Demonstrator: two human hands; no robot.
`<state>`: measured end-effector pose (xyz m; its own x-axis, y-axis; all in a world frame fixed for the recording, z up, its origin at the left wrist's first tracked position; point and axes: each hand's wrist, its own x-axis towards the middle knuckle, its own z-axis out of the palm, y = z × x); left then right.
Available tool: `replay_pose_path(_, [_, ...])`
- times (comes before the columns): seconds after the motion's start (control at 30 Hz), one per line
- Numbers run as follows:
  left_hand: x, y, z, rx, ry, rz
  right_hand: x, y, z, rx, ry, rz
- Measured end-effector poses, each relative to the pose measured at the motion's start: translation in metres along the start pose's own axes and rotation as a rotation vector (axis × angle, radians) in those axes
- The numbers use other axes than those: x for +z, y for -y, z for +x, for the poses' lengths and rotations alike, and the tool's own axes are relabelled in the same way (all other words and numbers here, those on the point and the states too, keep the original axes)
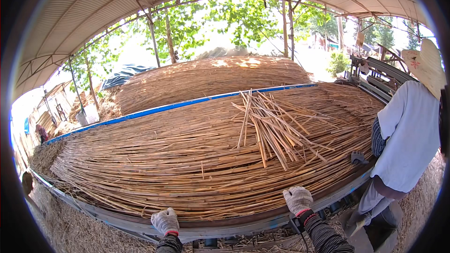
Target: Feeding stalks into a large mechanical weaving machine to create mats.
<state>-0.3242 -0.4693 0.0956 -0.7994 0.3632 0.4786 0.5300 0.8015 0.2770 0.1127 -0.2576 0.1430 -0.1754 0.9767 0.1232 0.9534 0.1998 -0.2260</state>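
A wide layer of long brown reeds (154, 159) lies lengthwise across a long metal-edged bed (234, 227) in front of me. My left hand (165, 221), in a pale knit glove with a red cuff, is closed at the near edge, against the nearest reeds. Further right, my right hand (298, 200), gloved alike, is also closed at that edge. What either hand grips, if anything, is hidden under the fingers. A loose heap of shorter cut reeds (276, 129) lies crosswise on top of the layer, beyond my right hand.
A co-worker (408, 126) in a pale shirt and straw hat stands at the right; a dark grey glove (358, 158) shows on the reeds nearby. Behind a blue rail (187, 100) rises a big reed stack (211, 77). Machinery (379, 77) stands back right, and straw (93, 225) covers the ground.
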Motion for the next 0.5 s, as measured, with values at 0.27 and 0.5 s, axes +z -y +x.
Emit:
replay_pose_path(0.27, [-0.0061, -0.0018, -0.001, -0.014, 0.021, 0.003, -0.0041, 0.0024, -0.0012, 0.021, 0.036, 0.004])
replay_pose_path(0.5, [-0.0064, -0.0031, -0.0007, -0.029, 0.047, -0.003, 0.0015, -0.0002, 0.0003, 0.007, 0.006, -0.011])
